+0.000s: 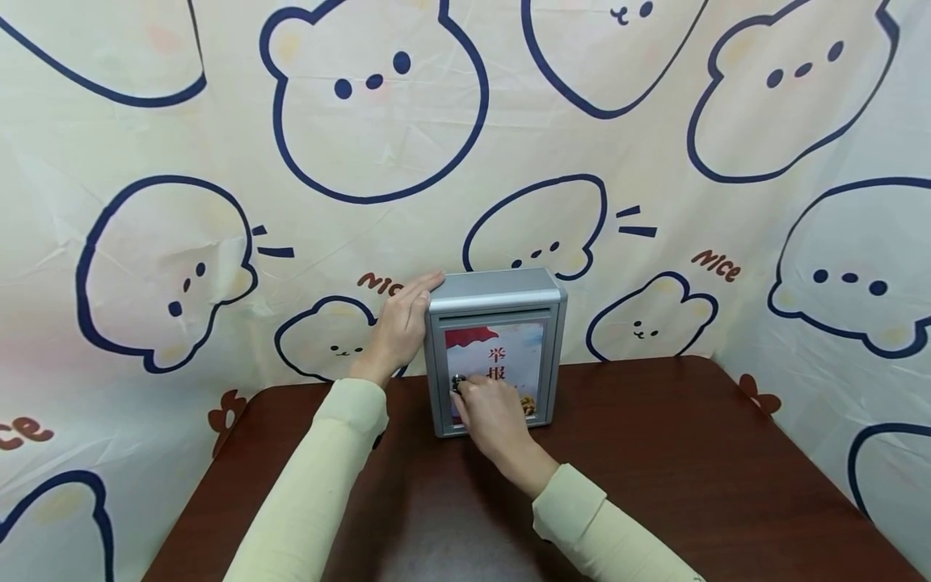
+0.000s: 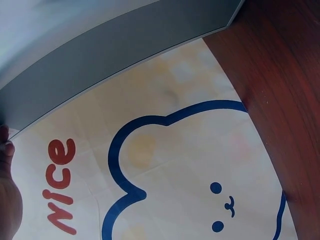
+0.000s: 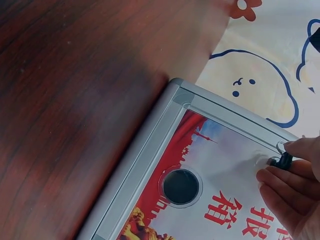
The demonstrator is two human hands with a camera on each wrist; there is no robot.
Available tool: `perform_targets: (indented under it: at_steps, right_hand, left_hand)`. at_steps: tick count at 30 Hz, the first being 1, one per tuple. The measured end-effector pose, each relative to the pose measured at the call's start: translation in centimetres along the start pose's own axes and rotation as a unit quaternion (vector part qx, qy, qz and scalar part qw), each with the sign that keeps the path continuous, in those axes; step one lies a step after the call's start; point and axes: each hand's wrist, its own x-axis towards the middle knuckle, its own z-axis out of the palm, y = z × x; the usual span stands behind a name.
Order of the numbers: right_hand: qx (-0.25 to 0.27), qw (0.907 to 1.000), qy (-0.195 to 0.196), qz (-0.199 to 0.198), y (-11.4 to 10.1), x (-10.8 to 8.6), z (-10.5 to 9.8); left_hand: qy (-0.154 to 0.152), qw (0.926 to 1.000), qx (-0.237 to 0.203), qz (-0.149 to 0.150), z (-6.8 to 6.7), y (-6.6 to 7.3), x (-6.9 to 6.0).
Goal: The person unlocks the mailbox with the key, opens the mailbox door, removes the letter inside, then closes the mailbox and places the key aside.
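A grey metal report box (image 1: 494, 301) stands upright on the table, with a red-and-white printed front panel bearing Chinese characters. My left hand (image 1: 400, 327) rests against its upper left corner, fingers laid along the side and top edge. In the left wrist view, only part of the left hand (image 2: 9, 185) shows, by the box's grey side (image 2: 135, 55). At the left edge of the front panel, my right hand (image 1: 494, 412) pinches a black-headed key (image 3: 285, 161) with a small metal ring. The key is at the panel's lock; how deep it sits is hidden by the fingers.
A dark brown wooden table (image 1: 655, 453) carries the box near its back edge. Behind it hangs a cream cloth (image 1: 378, 162) printed with blue-outlined bears. A round black disc (image 3: 180, 186) sits on the lower front panel.
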Motion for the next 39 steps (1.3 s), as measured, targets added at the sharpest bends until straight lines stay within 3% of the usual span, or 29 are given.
perform_targets:
  at_steps: [24, 32, 35, 39]
  right_hand:
    - [0.014, 0.9997, 0.006, 0.021, -0.3, -0.2, 0.33]
    - [0.048, 0.9979, 0.012, 0.042, -0.41, -0.16, 0.42]
    - [0.101, 0.9916, -0.004, 0.081, -0.46, 0.05, 0.39]
    - [0.177, 0.9723, -0.04, 0.148, -0.45, 0.52, 0.17]
  left_hand:
    - [-0.002, 0.9999, 0.015, 0.003, -0.08, 0.11, -0.11]
    - [-0.001, 0.9998, 0.018, 0.005, -0.11, -0.01, -0.2]
    - [-0.002, 0.9999, 0.016, 0.005, -0.13, -0.03, -0.2]
    - [-0.004, 0.9999, 0.016, 0.004, -0.14, -0.1, -0.19]
